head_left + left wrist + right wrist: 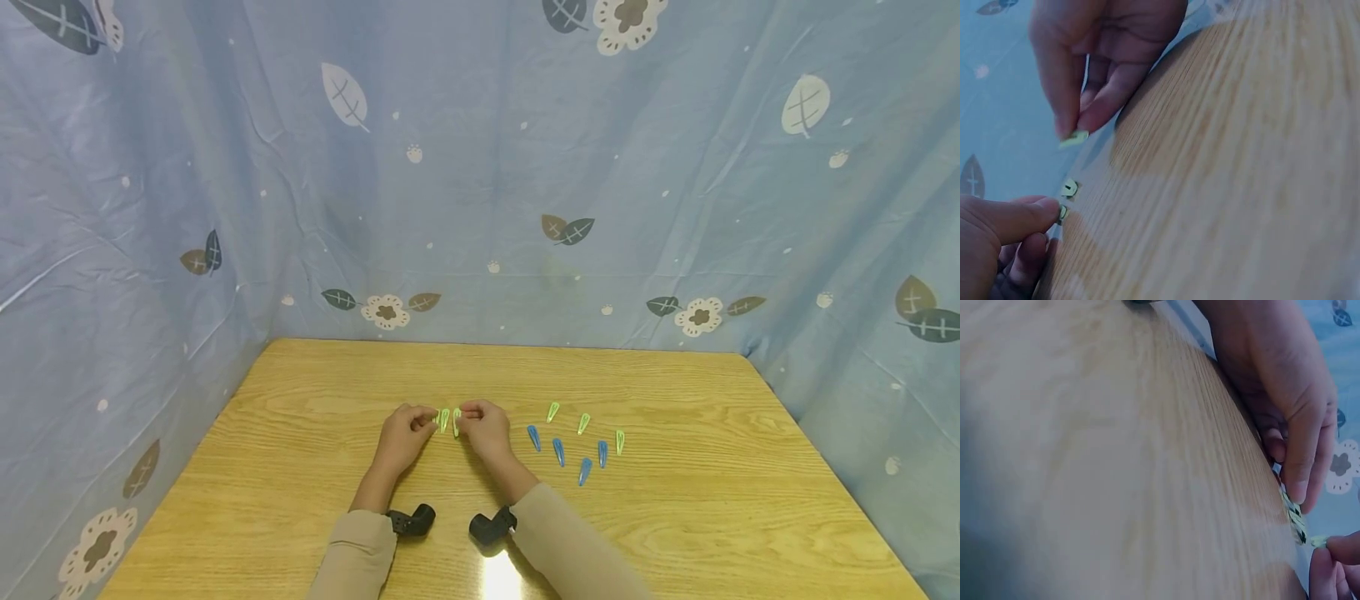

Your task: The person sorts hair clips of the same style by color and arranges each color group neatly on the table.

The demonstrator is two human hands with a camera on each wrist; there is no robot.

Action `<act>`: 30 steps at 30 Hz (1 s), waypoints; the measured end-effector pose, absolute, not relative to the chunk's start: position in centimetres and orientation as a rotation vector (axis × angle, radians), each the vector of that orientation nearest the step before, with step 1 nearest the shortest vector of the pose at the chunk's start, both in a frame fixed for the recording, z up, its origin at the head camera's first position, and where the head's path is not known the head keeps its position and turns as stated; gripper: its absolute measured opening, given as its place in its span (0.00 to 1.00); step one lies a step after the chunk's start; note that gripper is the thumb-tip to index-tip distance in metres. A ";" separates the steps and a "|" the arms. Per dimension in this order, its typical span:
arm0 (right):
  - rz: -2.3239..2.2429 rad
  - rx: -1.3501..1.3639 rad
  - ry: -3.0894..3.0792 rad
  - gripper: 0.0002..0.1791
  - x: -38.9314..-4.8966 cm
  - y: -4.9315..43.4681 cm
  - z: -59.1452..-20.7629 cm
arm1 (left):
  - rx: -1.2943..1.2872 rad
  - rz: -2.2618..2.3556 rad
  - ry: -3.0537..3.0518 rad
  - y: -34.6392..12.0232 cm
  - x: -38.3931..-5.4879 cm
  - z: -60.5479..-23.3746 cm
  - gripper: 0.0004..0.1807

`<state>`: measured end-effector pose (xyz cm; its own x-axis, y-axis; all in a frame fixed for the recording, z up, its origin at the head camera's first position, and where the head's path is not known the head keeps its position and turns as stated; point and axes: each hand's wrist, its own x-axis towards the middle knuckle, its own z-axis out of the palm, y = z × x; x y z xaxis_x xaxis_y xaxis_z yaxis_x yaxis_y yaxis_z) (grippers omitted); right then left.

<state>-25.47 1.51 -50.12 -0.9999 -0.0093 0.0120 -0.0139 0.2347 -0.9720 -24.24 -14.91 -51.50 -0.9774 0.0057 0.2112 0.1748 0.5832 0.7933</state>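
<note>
My left hand rests on the wood table, its thumb and forefinger pinching the leftmost yellow-green snap hair clip. Right beside that clip lies a second yellow-green hair clip, also seen in the left wrist view. My right hand pinches a third yellow-green hair clip between thumb and fingertips, just right of the pair. In the right wrist view, this same hair clip shows at the fingertips, a small gap from the others, which lie partly under the left fingers.
To the right of my right hand lie three more yellow-green hair clips and several blue hair clips, spread apart on the table. A patterned blue curtain hangs along the table's back and sides. Black wrist cameras sit on both wrists.
</note>
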 end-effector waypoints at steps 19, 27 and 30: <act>1.578 -0.041 -2.687 0.06 -25.8 -0.2 -48.4 | -0.151 -1.358 -2.618 -15.0 -24.2 -51.4 0.10; 1.495 -0.051 -2.730 0.05 -26.0 -0.3 -48.1 | -0.149 -1.366 -2.606 -14.9 -24.2 -51.3 0.10; 1.473 -0.059 -2.739 0.05 -26.0 -0.3 -48.1 | -0.151 -1.362 -2.611 -14.9 -24.2 -51.3 0.10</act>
<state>-26.00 -0.31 -48.13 -0.9988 0.0478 0.0090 0.0189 0.5507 -0.8345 -24.19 -14.91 -51.30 -0.9763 0.0011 0.2166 0.1783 0.5723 0.8004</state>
